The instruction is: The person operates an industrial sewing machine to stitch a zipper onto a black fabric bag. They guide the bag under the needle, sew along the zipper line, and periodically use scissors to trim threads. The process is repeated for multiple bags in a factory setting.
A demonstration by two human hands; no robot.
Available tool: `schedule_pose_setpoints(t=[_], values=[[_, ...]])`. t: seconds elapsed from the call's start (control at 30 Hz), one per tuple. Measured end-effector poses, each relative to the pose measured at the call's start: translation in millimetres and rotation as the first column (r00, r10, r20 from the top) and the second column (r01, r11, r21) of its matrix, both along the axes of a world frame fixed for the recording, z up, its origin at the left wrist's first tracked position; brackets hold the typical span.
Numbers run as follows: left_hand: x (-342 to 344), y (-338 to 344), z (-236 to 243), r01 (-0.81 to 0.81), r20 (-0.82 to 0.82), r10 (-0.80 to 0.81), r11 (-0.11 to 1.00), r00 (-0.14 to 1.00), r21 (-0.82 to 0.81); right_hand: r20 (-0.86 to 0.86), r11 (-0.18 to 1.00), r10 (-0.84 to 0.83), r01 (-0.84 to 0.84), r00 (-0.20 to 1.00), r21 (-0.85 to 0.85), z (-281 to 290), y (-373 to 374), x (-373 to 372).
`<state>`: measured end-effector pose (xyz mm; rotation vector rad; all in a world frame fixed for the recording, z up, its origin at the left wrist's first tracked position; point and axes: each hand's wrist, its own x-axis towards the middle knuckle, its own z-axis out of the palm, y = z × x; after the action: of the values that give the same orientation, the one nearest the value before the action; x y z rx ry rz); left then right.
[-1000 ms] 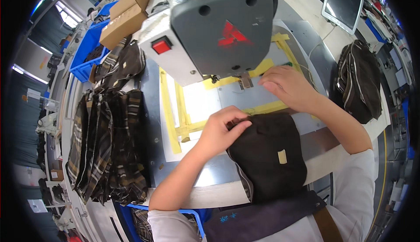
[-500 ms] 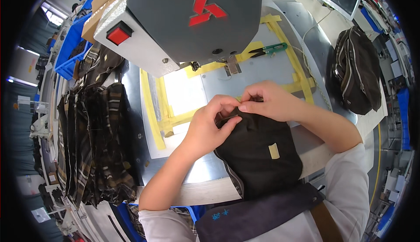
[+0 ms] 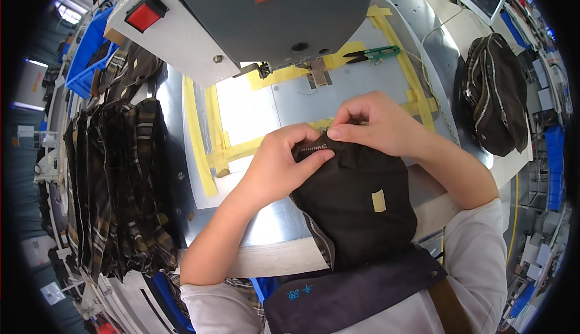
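A dark zippered pouch hangs over the near edge of the table, its lower part against my body. My left hand pinches its top left corner between thumb and fingers, where a stretch of zipper teeth shows. Just to the right, my right hand grips the top edge of the same pouch, thumb against the fingers. Both hands nearly meet at the zipper's end. A small pale tag sits on the pouch's face. What lies under the curled fingers is hidden.
A sewing machine head stands over the metal bed just beyond my hands. Yellow tape frames the bed. Green-handled snips lie at its far right. Dark zippered pouches rest at right. Plaid fabric pieces hang at left.
My view has shifted slightly, so the machine sits higher. My fingers have drawn a little apart at the pouch's top edge, and more zipper teeth show.
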<state>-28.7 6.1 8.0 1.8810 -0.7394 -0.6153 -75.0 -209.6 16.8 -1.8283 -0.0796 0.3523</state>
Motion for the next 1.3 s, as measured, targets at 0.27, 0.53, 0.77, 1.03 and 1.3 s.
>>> schedule_pose_setpoints(t=[0.27, 0.53, 0.77, 1.03, 1.3], values=[[7.6, 3.0, 16.6, -0.049, 0.154, 0.036, 0.995, 0.987, 0.082, 0.194, 0.998, -0.038, 0.046, 0.98, -0.041, -1.4, 8.0, -3.6], [2.2, 1.8, 18.1, -0.035, 0.254, 0.007, 0.994, 0.967, 0.103, 0.22, 0.989, -0.059, 0.087, 0.974, -0.122, 2.3, 20.2, -9.7], [2.4, 2.7, -8.8, -0.002, 0.698, 0.165, 0.974, 0.697, -0.228, 0.877, 0.867, 0.292, 0.282, 0.382, -0.411, -8.2, 15.4, -17.3], [-1.0, 5.8, -16.8, 0.166, 0.832, 0.258, 0.91, 0.492, -0.38, 0.909, 0.836, 0.414, 0.373, 0.053, -0.402, -3.3, 15.6, -28.2], [-1.8, 7.7, -17.5, 0.173, 0.834, 0.277, 0.901, 0.477, -0.398, 0.912, 0.839, 0.411, 0.385, 0.014, -0.384, -3.7, 18.0, -29.9]])
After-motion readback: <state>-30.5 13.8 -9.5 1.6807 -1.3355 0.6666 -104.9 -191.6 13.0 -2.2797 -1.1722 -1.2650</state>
